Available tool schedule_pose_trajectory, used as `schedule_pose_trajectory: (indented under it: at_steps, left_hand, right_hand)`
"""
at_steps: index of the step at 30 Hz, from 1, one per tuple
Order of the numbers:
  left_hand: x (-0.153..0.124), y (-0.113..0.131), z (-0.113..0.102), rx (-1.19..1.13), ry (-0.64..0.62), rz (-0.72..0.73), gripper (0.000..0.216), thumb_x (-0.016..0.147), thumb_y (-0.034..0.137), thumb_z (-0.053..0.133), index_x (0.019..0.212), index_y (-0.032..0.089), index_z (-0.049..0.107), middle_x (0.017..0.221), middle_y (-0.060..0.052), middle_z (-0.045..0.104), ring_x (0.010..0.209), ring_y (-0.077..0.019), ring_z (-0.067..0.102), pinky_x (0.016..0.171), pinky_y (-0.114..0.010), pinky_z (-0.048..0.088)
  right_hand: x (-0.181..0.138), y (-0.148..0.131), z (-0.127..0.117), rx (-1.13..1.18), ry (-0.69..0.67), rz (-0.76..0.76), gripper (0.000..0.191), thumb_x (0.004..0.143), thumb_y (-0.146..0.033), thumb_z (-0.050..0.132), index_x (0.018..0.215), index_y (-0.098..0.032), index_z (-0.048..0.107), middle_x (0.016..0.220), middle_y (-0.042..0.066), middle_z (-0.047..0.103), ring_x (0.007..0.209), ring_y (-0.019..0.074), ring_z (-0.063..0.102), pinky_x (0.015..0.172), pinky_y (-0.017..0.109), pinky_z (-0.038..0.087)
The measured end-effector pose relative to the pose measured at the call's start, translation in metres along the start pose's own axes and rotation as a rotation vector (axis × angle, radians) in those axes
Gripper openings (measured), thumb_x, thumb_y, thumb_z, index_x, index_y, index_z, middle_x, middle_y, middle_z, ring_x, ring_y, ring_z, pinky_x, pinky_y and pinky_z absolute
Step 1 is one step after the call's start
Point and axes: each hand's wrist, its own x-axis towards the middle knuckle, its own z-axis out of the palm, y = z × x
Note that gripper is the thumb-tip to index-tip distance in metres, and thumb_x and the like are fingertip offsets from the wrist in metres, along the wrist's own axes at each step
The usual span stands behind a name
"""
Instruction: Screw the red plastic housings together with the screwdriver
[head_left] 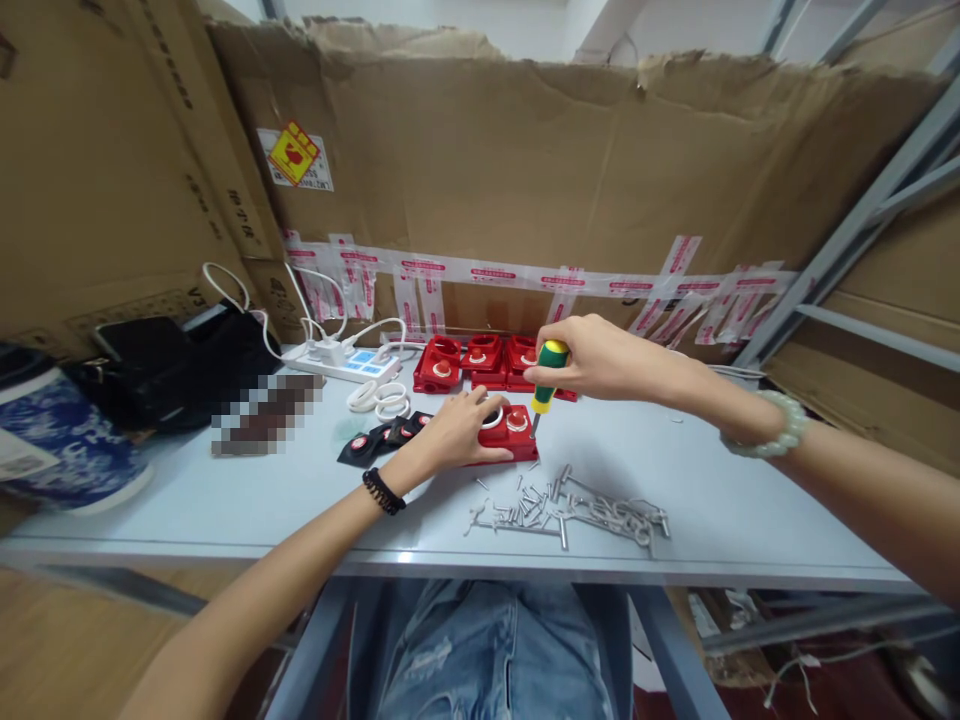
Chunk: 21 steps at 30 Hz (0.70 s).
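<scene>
My left hand [455, 430] lies flat on a red plastic housing [514, 436] in the middle of the grey table [225, 500], holding it down. My right hand [592, 358] grips a screwdriver [547, 375] with a yellow and green handle, held upright, its tip set on the housing's right corner. Directly in front of the housing lies a scatter of small silver screws and metal pins [570, 510].
Several more red housings [480, 362] stand in a row behind. White rings [379, 398] and black pieces [379, 438] lie to the left, beside a power strip [349, 364], a black bag [172, 370] and a blue patterned container [60, 430]. Taped cardboard [525, 180] walls the back.
</scene>
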Motion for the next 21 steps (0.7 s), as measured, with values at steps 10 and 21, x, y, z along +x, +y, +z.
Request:
schedule_pose_trajectory:
  at_steps: [10,21]
  left_hand:
    - [0.001,0.001,-0.001,0.008,-0.013,-0.003,0.064,0.071,0.061,0.061,0.119,0.021,0.049,0.107,-0.011,0.051,0.091,-0.0287,0.056,0.079,-0.041,0.045]
    - [0.0,0.001,-0.002,-0.026,0.005,0.0,0.062,0.071,0.06,0.062,0.118,0.022,0.05,0.103,-0.009,0.051,0.088,-0.0258,0.055,0.078,-0.039,0.045]
  right_hand:
    - [0.001,0.01,0.001,-0.005,-0.035,-0.076,0.018,0.072,-0.025,0.054,0.09,-0.021,0.054,0.076,0.003,0.064,0.062,0.0154,0.055,0.054,0.028,0.038]
    - [0.003,0.017,0.008,0.069,0.064,-0.073,0.023,0.073,-0.027,0.056,0.094,-0.019,0.051,0.099,0.007,0.062,0.078,0.0179,0.057,0.064,0.031,0.042]
